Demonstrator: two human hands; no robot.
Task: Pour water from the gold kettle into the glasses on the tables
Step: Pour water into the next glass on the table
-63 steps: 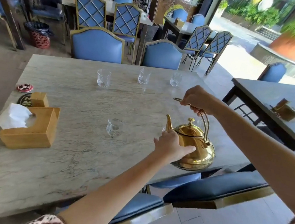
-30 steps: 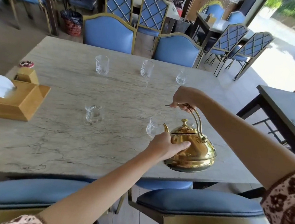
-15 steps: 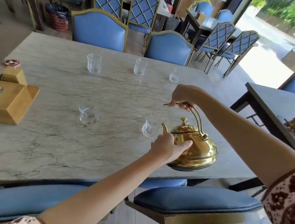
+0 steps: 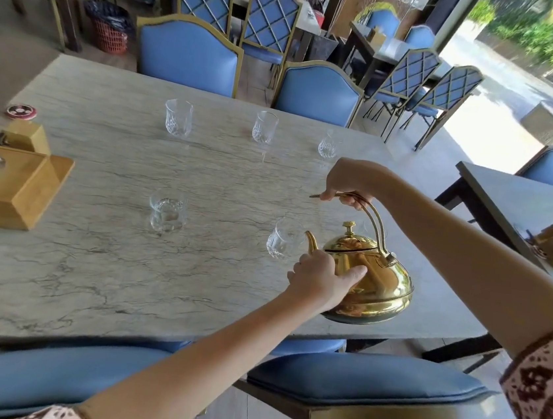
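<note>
One shiny, round-bellied gold kettle [image 4: 377, 282], curved spout.

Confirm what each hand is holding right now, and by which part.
Both hold the gold kettle. The right hand grips the top of its arched handle; the left hand steadies the body just below the spout, thumb against the side.

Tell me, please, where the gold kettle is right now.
In the head view the kettle is at the table's near right edge, held by the right hand and steadied by the left hand, spout beside a glass.
</note>
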